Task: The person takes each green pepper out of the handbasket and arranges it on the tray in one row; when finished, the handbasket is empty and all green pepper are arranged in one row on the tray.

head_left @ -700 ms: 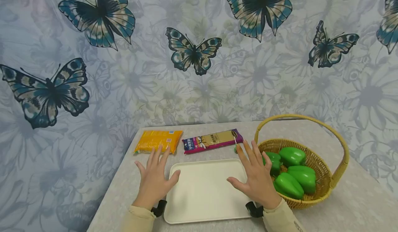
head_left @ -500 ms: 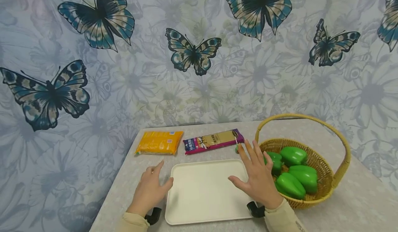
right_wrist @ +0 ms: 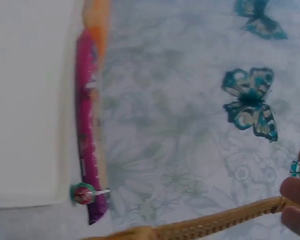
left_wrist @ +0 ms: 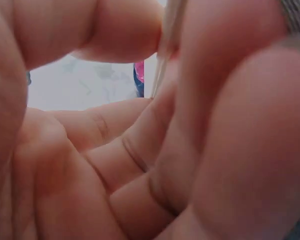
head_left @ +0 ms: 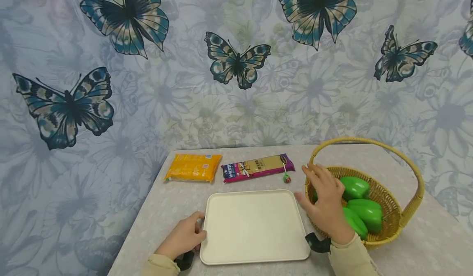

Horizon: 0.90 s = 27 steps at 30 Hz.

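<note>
Tbl (head_left: pixel 168 202) has tray (head_left: pixel 255 226), long axis sideways, L hand (head_left: pixel 184 235) pinching it, R hand (head_left: pixel 327 204) wide.

On one surface (head_left: pixel 425 235) are counted: one tray (head_left: pixel 255 226), one basket (head_left: pixel 386 196), one orange packet (head_left: pixel 194 167), one purple packet (head_left: pixel 255 169), one lollipop (head_left: pixel 286 178). Three green peppers (head_left: pixel 366 215) are tallied in the basket; a fourth, largely covered, is judged probable. One left hand (head_left: pixel 184 235), one right hand (head_left: pixel 328 202) and two black wrist mounts (head_left: pixel 318 244) are noted. Six wall butterflies (head_left: pixel 238 63) are counted, one cut off.
</note>
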Each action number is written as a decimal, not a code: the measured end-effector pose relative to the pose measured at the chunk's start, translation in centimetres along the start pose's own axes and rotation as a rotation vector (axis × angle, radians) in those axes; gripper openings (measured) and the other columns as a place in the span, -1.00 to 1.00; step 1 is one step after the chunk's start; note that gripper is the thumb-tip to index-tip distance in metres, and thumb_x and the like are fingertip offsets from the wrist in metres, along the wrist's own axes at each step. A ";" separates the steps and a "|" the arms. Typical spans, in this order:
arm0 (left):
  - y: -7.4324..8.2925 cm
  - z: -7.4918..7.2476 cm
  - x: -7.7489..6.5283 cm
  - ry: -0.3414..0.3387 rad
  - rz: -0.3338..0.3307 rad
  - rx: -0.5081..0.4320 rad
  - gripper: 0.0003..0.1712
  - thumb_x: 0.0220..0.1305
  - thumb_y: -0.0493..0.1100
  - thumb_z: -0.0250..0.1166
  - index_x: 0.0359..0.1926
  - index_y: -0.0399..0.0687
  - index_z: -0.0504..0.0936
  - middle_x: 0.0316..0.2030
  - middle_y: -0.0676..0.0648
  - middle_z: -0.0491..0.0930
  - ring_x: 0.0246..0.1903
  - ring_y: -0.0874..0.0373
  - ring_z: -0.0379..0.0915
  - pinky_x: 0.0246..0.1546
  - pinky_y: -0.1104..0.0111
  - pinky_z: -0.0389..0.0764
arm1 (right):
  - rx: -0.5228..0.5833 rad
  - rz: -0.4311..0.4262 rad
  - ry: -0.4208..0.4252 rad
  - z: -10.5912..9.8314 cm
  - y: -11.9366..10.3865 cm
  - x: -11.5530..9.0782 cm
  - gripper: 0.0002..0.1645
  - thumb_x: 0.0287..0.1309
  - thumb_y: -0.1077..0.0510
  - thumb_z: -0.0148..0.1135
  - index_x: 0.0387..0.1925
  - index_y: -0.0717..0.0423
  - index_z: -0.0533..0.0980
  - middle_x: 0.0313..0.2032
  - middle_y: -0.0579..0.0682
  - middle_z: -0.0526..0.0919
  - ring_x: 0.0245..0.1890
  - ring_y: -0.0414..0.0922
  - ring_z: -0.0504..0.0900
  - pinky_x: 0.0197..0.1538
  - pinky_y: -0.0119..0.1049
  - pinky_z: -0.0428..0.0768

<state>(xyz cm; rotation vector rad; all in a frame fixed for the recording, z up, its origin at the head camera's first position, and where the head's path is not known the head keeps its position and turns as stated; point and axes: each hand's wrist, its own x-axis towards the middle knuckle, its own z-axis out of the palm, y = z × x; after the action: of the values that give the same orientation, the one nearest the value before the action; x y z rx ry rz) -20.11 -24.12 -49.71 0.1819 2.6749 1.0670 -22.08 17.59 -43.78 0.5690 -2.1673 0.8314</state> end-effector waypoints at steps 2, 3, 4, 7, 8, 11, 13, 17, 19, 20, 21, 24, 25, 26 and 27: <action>0.2 0.0 0.0 -0.003 -0.002 0.003 -0.34 0.27 -0.23 0.28 0.35 -0.36 0.37 -0.48 -0.04 0.55 -0.61 0.08 0.52 -0.57 0.24 0.55 | 0.038 0.033 -0.019 -1.6 0.8 1.2 -0.42 0.34 -0.04 0.28 0.28 0.14 0.56 0.24 0.23 0.59 0.28 0.26 0.44 0.20 0.41 0.09; 0.4 0.1 0.0 -0.002 -0.001 0.005 -0.34 0.27 -0.24 0.28 0.36 -0.37 0.37 -0.49 -0.04 0.55 -0.61 0.08 0.52 -0.57 0.23 0.55 | 0.043 0.052 -0.047 -2.4 1.3 1.8 -0.50 0.35 0.02 0.27 0.22 0.16 0.60 0.17 0.23 0.64 0.21 0.25 0.51 0.21 0.38 0.17; 0.5 0.1 0.0 0.000 -0.001 0.006 -0.34 0.27 -0.24 0.27 0.36 -0.37 0.37 -0.49 -0.04 0.55 -0.62 0.08 0.52 -0.57 0.23 0.55 | 0.050 0.086 -0.093 -3.3 1.7 2.5 -0.56 0.37 0.05 0.24 0.17 0.19 0.62 0.11 0.21 0.68 0.14 0.22 0.57 0.21 0.35 0.26; 0.7 0.1 0.0 0.004 0.003 0.009 -0.32 0.26 -0.25 0.26 0.38 -0.38 0.36 -0.49 -0.04 0.55 -0.62 0.08 0.51 -0.57 0.23 0.54 | 0.047 0.187 -0.253 -5.2 3.8 4.4 -0.55 0.51 -0.03 0.07 0.14 0.19 0.63 0.04 0.19 0.72 0.02 0.21 0.65 0.09 0.29 0.50; 0.7 0.0 0.0 0.005 0.002 0.008 -0.32 0.27 -0.25 0.26 0.38 -0.38 0.35 -0.49 -0.04 0.56 -0.62 0.08 0.51 -0.57 0.24 0.54 | 0.050 0.223 -0.295 -5.6 4.7 4.8 -0.51 0.55 -0.08 0.01 0.15 0.18 0.62 0.05 0.19 0.71 0.01 0.21 0.66 0.04 0.26 0.55; 0.4 0.0 0.0 0.002 -0.007 0.013 -0.32 0.30 -0.24 0.25 0.39 -0.36 0.34 -0.48 -0.03 0.56 -0.61 0.08 0.51 -0.57 0.25 0.55 | 0.083 0.330 -0.317 -5.7 7.8 4.9 -0.42 0.60 -0.15 -0.13 0.18 0.15 0.60 0.07 0.21 0.70 0.01 0.17 0.65 0.06 0.17 0.56; 0.2 0.0 0.0 0.000 -0.020 0.014 -0.33 0.30 -0.23 0.25 0.40 -0.34 0.34 -0.47 -0.03 0.57 -0.60 0.08 0.52 -0.57 0.24 0.55 | 0.127 0.379 -0.282 -5.2 9.9 4.0 -0.40 0.62 -0.15 -0.19 0.17 0.15 0.61 0.04 0.21 0.71 0.00 0.04 0.66 0.08 0.01 0.57; -0.1 0.0 0.0 0.005 -0.037 0.027 -0.34 0.31 -0.23 0.23 0.40 -0.31 0.34 -0.44 -0.04 0.57 -0.59 0.07 0.51 -0.56 0.23 0.55 | 0.195 0.434 -0.233 -4.4 12.2 2.4 -0.40 0.63 -0.13 -0.20 0.10 0.15 0.65 -0.06 0.16 0.74 -0.07 -0.12 0.68 0.09 -0.10 0.55; -0.2 0.1 0.1 0.009 -0.038 0.033 -0.34 0.31 -0.23 0.22 0.40 -0.32 0.34 -0.44 -0.03 0.57 -0.59 0.07 0.51 -0.56 0.23 0.55 | 0.202 0.447 -0.256 -4.3 12.4 2.4 -0.38 0.61 -0.17 -0.19 0.10 0.17 0.64 -0.05 0.18 0.73 -0.03 -0.04 0.68 0.13 0.00 0.55; -0.1 0.1 0.1 0.012 -0.039 0.037 -0.34 0.31 -0.23 0.22 0.40 -0.32 0.34 -0.44 -0.03 0.57 -0.59 0.08 0.51 -0.56 0.24 0.55 | 0.195 0.453 -0.271 -4.3 12.5 2.4 -0.36 0.61 -0.19 -0.18 0.10 0.19 0.64 -0.03 0.19 0.73 0.00 0.04 0.67 0.14 0.06 0.54; 0.0 0.2 0.2 0.013 -0.038 0.038 -0.34 0.31 -0.23 0.22 0.40 -0.32 0.34 -0.44 -0.03 0.57 -0.59 0.08 0.51 -0.56 0.24 0.55 | 0.182 0.462 -0.289 -4.3 12.6 2.5 -0.34 0.60 -0.21 -0.17 0.11 0.19 0.63 0.00 0.22 0.71 0.02 0.12 0.65 0.13 0.13 0.52; 0.3 0.5 0.4 0.008 -0.032 0.039 -0.33 0.31 -0.22 0.21 0.41 -0.31 0.33 -0.44 -0.03 0.58 -0.59 0.08 0.51 -0.55 0.24 0.54 | 0.138 0.469 -0.331 -4.7 12.8 2.4 -0.31 0.58 -0.26 -0.16 0.10 0.21 0.63 0.00 0.24 0.70 0.02 0.20 0.63 0.07 0.11 0.54; 0.3 0.4 0.4 0.007 -0.031 0.041 -0.33 0.31 -0.22 0.21 0.41 -0.31 0.33 -0.45 -0.02 0.58 -0.59 0.08 0.50 -0.55 0.24 0.54 | 0.135 0.470 -0.345 -4.6 12.7 2.4 -0.31 0.58 -0.25 -0.15 0.08 0.21 0.64 -0.02 0.25 0.69 -0.02 0.21 0.62 0.04 0.10 0.53; 0.4 0.4 0.3 0.006 -0.030 0.042 -0.33 0.32 -0.21 0.21 0.42 -0.31 0.33 -0.45 -0.02 0.58 -0.58 0.08 0.50 -0.55 0.24 0.54 | 0.128 0.463 -0.355 -4.6 12.7 2.4 -0.32 0.58 -0.24 -0.14 0.05 0.22 0.64 -0.05 0.25 0.69 -0.07 0.21 0.62 -0.01 0.09 0.53; 0.4 0.4 0.3 0.006 -0.027 0.044 -0.33 0.32 -0.21 0.21 0.42 -0.31 0.33 -0.45 -0.02 0.57 -0.59 0.08 0.50 -0.55 0.24 0.53 | 0.116 0.457 -0.369 -4.6 12.6 2.3 -0.34 0.58 -0.23 -0.13 0.06 0.21 0.64 -0.05 0.24 0.69 -0.08 0.20 0.62 -0.02 0.08 0.53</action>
<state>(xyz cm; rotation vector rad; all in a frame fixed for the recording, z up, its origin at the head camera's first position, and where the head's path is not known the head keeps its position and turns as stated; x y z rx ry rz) -20.25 -23.55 -49.75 0.1502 2.6993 1.0032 -29.06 29.23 -44.46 0.2980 -2.6542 1.1737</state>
